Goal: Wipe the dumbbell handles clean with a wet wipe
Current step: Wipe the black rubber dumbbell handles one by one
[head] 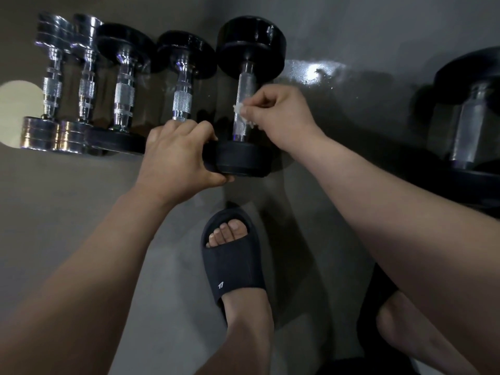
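Left hand [176,155] gripping dumbbell [244,93], right hand [280,116] pinching wipe [238,109]

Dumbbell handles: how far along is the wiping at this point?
Done: cannot tell; no handle looks visibly wiped. In hand: the right hand pinches the wet wipe against the large black dumbbell's handle, while the left hand grips its near end weight. Left: possibly the four dumbbells on the left and the dumbbell on the right.

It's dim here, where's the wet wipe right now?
Head view, near centre: the wet wipe is pinched in the right hand against the handle of the black dumbbell whose near end the left hand grips.
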{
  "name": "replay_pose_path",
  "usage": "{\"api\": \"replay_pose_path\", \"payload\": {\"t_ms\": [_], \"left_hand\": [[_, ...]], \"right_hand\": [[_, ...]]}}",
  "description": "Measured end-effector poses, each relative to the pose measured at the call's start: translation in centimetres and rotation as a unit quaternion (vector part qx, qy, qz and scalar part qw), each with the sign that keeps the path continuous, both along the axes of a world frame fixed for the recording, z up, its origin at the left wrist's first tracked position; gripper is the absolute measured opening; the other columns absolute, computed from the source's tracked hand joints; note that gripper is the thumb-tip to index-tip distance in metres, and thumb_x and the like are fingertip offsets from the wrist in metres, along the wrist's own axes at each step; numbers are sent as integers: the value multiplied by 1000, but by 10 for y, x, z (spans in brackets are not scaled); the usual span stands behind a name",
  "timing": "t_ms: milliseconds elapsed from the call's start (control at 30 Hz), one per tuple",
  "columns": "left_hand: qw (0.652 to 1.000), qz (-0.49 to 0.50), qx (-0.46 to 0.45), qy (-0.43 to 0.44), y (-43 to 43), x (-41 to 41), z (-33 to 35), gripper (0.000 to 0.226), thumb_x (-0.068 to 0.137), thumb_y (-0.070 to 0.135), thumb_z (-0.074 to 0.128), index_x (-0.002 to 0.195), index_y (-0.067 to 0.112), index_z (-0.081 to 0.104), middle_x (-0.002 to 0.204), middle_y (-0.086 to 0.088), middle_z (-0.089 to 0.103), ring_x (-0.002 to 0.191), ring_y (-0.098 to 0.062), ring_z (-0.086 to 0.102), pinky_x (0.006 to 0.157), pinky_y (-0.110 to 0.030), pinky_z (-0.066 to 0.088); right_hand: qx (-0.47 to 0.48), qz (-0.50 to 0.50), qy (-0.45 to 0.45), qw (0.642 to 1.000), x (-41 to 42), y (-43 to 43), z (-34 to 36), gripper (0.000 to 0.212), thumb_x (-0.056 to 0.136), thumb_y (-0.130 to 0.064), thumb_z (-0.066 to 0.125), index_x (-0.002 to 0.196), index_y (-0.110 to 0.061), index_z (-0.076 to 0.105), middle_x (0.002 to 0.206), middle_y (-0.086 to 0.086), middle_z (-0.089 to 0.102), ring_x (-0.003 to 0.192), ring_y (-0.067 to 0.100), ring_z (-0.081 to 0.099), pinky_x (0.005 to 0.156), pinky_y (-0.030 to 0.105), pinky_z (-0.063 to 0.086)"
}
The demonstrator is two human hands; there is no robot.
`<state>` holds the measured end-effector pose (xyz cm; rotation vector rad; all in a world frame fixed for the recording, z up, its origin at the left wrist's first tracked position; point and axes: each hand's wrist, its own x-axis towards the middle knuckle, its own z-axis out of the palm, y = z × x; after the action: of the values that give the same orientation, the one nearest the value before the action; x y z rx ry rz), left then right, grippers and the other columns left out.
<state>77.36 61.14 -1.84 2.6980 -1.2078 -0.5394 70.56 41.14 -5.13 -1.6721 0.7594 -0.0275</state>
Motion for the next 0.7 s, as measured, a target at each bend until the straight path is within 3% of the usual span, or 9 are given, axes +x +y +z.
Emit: {"api": "replay_pose_path", "payload": {"t_ms": [133,300,367,467,600,700], "left_hand": [[1000,6,-2,2,-1,0,-1,72,53,72,72,105,25,57,100,4,56,104,-27,50,91,-45,35],[1000,1,-2,1,-1,0,-1,71,55,71,73,106,24,56,99,5,54,103,-27,50,91,-45,35],[1000,-1,-1,-1,-1,-1,-1,71,55,71,72,105,24,56,99,4,54,103,-27,50,90,-45,35],[1000,-1,-8,-12,0,0,-3,70,55,69,77,105,24,56,97,5,52,103,-28,51,89,-45,36],[1000,-2,-12,-16,1,0,-5,71,55,73,71,104,24,57,96,5,53,101,-26,51,89,-44,36],[1000,-4,-13,-18,1,0,-6,70,55,74,69,103,25,57,95,6,53,99,-26,51,88,-44,36]], "right_hand": [[-10,96,53,994,-18,3,-2,12,77,-25,87,76,-22,76,77,-8,75,71,1,65,74,21,54],[5,-62,1,998,11,-11,-3,19,79,-26,85,76,-19,67,70,3,72,61,12,65,60,33,57],[22,-129,-4,991,24,-17,-7,24,81,-23,82,74,-18,60,72,9,73,63,17,67,68,44,61],[36,-155,15,987,22,-12,-15,22,83,-19,77,67,-20,62,69,4,72,65,17,65,75,55,59],[95,-146,30,984,6,-1,-14,22,86,-25,76,68,-18,66,60,-5,64,64,14,62,80,48,61],[143,-193,10,971,17,-4,-9,26,87,-19,76,67,-17,60,61,-3,61,62,13,58,75,37,59]]}}
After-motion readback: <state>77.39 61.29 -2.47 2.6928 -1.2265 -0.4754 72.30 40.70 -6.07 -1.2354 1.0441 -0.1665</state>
